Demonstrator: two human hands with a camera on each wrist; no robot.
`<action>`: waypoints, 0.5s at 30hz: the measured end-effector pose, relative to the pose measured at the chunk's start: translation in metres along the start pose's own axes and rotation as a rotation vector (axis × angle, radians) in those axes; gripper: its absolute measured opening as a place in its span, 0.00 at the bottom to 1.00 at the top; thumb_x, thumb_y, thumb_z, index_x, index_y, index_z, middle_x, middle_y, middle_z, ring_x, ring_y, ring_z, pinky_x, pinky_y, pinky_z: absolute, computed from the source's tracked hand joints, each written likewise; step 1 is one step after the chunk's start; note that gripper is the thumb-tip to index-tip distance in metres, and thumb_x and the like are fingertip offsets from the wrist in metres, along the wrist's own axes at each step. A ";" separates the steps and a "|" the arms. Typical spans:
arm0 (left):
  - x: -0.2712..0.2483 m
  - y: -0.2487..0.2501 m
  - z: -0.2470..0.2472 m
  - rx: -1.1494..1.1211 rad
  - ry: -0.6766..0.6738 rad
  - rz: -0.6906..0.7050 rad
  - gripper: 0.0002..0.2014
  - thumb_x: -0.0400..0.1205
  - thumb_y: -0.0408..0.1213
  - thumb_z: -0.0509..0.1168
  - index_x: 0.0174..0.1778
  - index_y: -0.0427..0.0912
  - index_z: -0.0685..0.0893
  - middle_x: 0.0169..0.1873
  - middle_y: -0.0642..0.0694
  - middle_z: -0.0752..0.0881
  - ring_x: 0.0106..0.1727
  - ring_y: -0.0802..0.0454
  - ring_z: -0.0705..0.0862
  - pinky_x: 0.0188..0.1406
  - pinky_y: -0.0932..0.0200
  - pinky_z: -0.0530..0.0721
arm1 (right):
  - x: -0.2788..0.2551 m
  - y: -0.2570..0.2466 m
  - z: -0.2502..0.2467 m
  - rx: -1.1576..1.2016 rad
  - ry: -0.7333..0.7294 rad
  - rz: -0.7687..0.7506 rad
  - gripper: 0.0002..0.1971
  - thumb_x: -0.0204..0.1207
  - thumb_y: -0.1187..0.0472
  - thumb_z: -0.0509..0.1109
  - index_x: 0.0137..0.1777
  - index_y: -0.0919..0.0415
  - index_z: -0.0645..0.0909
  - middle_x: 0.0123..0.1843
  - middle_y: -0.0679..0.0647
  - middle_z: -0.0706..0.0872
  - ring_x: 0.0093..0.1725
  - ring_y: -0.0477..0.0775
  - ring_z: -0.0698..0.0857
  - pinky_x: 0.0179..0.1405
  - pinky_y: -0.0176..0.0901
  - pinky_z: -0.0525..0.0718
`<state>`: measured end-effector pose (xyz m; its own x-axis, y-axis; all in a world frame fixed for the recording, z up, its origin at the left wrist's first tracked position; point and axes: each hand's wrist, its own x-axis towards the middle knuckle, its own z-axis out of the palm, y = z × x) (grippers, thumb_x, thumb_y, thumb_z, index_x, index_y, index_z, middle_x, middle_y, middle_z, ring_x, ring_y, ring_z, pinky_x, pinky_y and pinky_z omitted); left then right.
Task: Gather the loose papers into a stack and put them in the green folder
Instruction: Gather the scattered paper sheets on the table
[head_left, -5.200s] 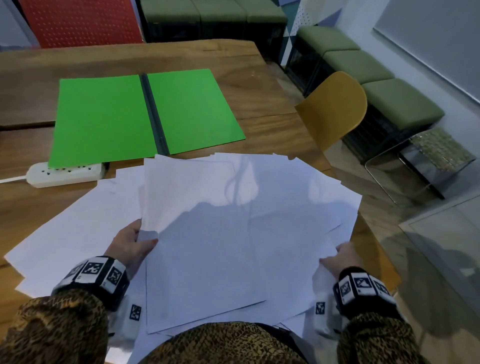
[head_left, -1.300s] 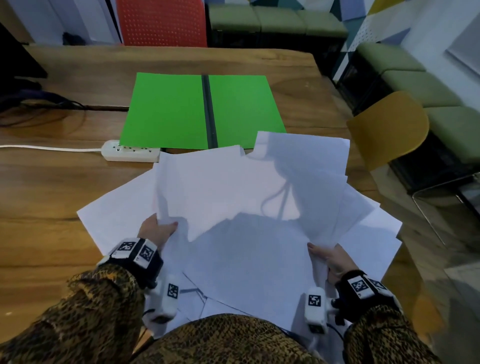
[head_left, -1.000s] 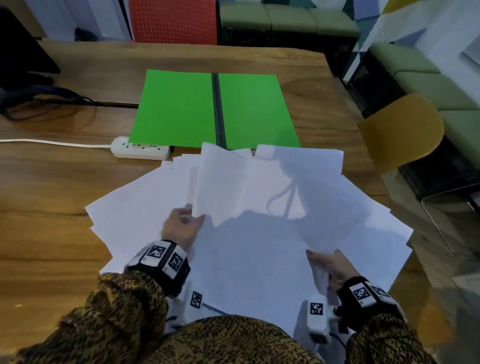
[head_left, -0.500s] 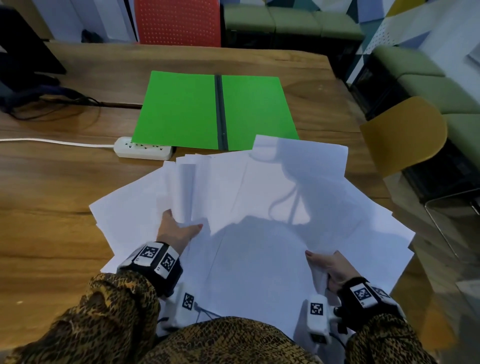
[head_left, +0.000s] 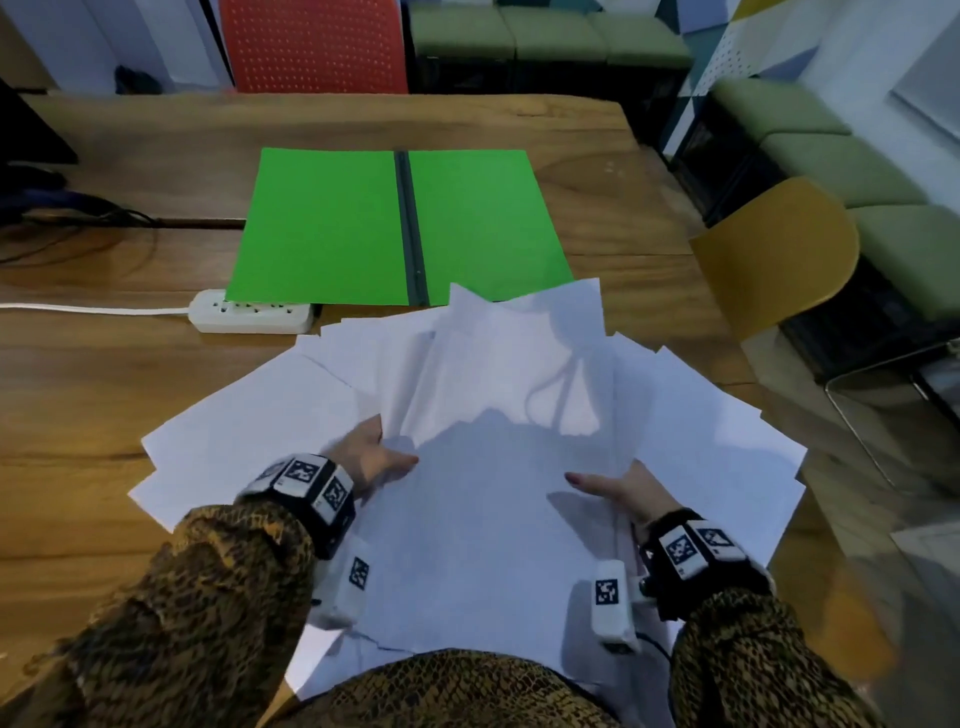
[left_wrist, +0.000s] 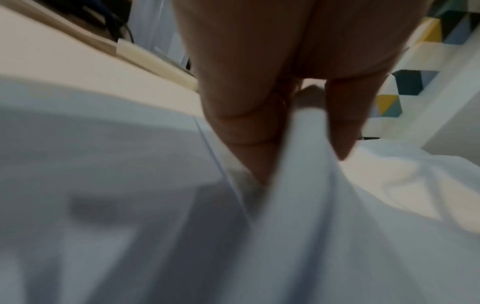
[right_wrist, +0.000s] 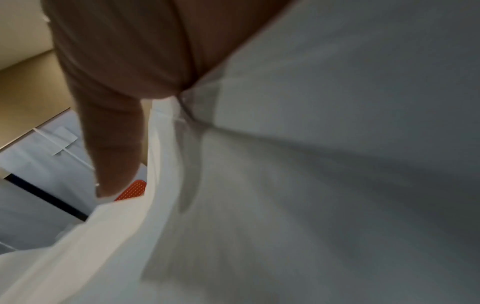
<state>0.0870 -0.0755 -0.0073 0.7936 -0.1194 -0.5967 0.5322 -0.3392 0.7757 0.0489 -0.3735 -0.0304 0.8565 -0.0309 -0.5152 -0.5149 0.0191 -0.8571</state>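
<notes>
Several white papers (head_left: 498, 415) lie fanned out on the wooden table (head_left: 78, 395), overlapping unevenly. My left hand (head_left: 384, 452) pinches the left edge of the upper sheets, thumb on top; the left wrist view shows paper (left_wrist: 298, 144) between thumb and fingers. My right hand (head_left: 602, 486) grips the right side of the same sheets (right_wrist: 285, 164), thumb over them and fingers hidden beneath. The green folder (head_left: 337, 228) lies open and flat beyond the papers, dark spine in the middle; the top sheets overlap its near right corner.
A white power strip (head_left: 249, 317) with its cord lies left of the folder's near edge. Dark cables (head_left: 67, 213) trail at the far left. A yellow chair (head_left: 779, 254) stands at the table's right edge, a red chair (head_left: 317, 47) behind the table.
My left hand has drawn more sheets in toward the middle, and the upper papers have bunched and shifted right and forward over the folder's corner. My right hand keeps its hold.
</notes>
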 end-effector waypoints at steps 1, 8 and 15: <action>0.004 -0.006 0.002 -0.115 0.034 -0.007 0.23 0.73 0.24 0.70 0.65 0.34 0.76 0.52 0.34 0.87 0.46 0.38 0.86 0.37 0.56 0.86 | 0.000 0.000 -0.001 0.013 0.011 -0.004 0.30 0.52 0.62 0.84 0.56 0.70 0.83 0.46 0.56 0.90 0.43 0.50 0.89 0.44 0.39 0.87; 0.004 -0.007 0.031 -0.256 -0.022 -0.148 0.46 0.66 0.60 0.73 0.75 0.40 0.64 0.66 0.39 0.80 0.61 0.42 0.85 0.61 0.46 0.83 | 0.001 0.015 0.005 0.024 -0.033 0.026 0.37 0.40 0.57 0.87 0.54 0.67 0.84 0.40 0.52 0.92 0.41 0.52 0.90 0.44 0.40 0.88; -0.004 -0.028 -0.021 -0.102 0.571 -0.083 0.28 0.72 0.41 0.71 0.67 0.44 0.70 0.65 0.32 0.79 0.61 0.34 0.80 0.65 0.39 0.77 | 0.000 0.033 -0.016 0.135 0.130 -0.035 0.46 0.29 0.45 0.88 0.52 0.66 0.84 0.38 0.50 0.92 0.48 0.61 0.87 0.52 0.49 0.84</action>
<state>0.0752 -0.0464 -0.0222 0.7662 0.4353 -0.4727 0.6025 -0.2308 0.7641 0.0312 -0.3888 -0.0585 0.8574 -0.1622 -0.4884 -0.4678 0.1499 -0.8711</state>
